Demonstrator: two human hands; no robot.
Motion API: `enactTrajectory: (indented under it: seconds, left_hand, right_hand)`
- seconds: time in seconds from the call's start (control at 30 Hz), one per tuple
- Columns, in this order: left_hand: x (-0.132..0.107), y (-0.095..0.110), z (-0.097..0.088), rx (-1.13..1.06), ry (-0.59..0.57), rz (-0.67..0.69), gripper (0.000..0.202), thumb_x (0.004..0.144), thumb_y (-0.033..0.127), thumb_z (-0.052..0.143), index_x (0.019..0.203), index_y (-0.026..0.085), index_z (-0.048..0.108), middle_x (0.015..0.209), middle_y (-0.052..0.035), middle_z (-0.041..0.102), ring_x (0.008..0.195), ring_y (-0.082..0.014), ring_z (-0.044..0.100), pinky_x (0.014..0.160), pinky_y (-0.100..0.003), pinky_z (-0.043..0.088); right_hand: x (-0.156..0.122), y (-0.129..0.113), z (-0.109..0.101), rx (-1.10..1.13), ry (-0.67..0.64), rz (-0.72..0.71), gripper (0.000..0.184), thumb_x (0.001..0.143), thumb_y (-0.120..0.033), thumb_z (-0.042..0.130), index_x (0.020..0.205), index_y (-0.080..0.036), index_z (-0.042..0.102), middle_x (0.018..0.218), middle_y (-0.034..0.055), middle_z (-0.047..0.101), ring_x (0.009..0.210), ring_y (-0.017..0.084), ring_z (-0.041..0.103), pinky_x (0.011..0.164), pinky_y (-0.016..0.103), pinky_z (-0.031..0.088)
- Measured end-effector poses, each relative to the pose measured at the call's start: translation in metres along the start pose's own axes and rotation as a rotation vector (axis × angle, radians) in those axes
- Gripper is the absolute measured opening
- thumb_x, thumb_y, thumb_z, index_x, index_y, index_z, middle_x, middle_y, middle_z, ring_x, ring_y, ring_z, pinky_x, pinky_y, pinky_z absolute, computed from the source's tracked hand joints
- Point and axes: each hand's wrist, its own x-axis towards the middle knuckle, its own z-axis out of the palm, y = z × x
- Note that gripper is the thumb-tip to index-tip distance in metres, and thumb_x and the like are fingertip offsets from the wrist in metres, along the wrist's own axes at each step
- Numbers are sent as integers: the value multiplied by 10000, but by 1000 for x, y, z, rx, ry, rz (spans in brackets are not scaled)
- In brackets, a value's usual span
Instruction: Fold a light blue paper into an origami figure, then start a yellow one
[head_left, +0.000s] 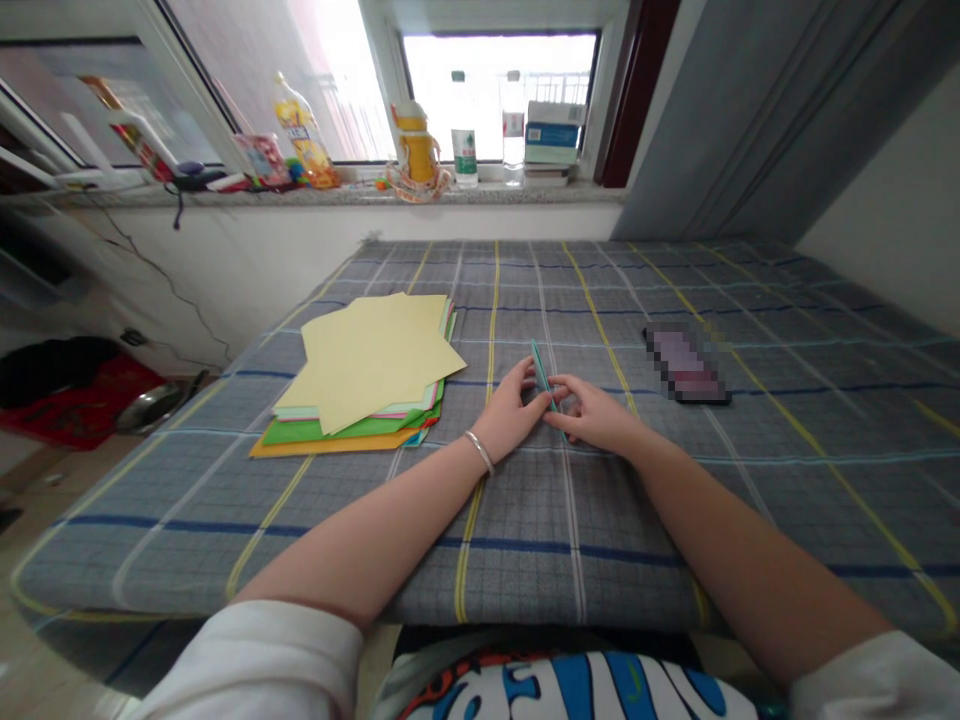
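paper (539,368): edge-on between the hands, right of stack (379,355) | left hand (516,402): pinching paper | right hand (596,412): pinching it too | folding seems under way, completion unclear; stack lies flat, apparently unworked

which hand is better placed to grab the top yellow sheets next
Probably the left hand: the pale yellow sheets lie on its side, and the right hand is farther off. Both hands are at the thin green piece, so the left would likely need to free itself first.
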Motion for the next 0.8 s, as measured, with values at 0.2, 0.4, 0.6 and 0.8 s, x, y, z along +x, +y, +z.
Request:
enactTrajectory:
  seconds: [0.2, 0.4, 0.6, 0.8]
  left_hand:
    - [0, 0, -2, -37, -28, 21, 636, 794, 220, 604, 1374, 136, 358, 1322, -177, 482, 1179, -268, 526, 1009, -463, 427]
    - [1, 3, -7, -20, -35, 77, 611, 810, 207, 590, 1380, 194, 368, 1330, -131, 490, 1185, -234, 524, 1022, -430, 422]
    - [1, 0, -8, 68, -99, 218, 584, 840, 189, 544, 1397, 207, 371, 1378, -125, 471, 1217, -226, 508, 1062, -430, 388]
    - [5, 0, -15, 88, -180, 195, 552, 871, 200, 512, 1405, 221, 373, 1369, -104, 500, 1201, -223, 533, 996, -390, 455]
  right_hand:
    - [3, 10, 0, 187, 14, 51, 426, 822, -299, 609, 1219, -202, 486, 1076, 69, 615, 518, 72, 597, 465, 231, 527]
    - [1, 6, 0, 110, 157, -41, 374, 797, -307, 610, 1153, -213, 544, 1089, 73, 636, 530, 90, 611, 489, 250, 536]
    - [2, 6, 0, 16, 301, -133, 323, 814, -287, 559, 1126, -208, 548, 1110, 82, 636, 543, 91, 600, 524, 259, 538]
    - [1, 5, -2, 105, 269, -108, 371, 815, -296, 556, 1178, -220, 541, 1105, 77, 644, 574, 118, 638, 526, 279, 556]
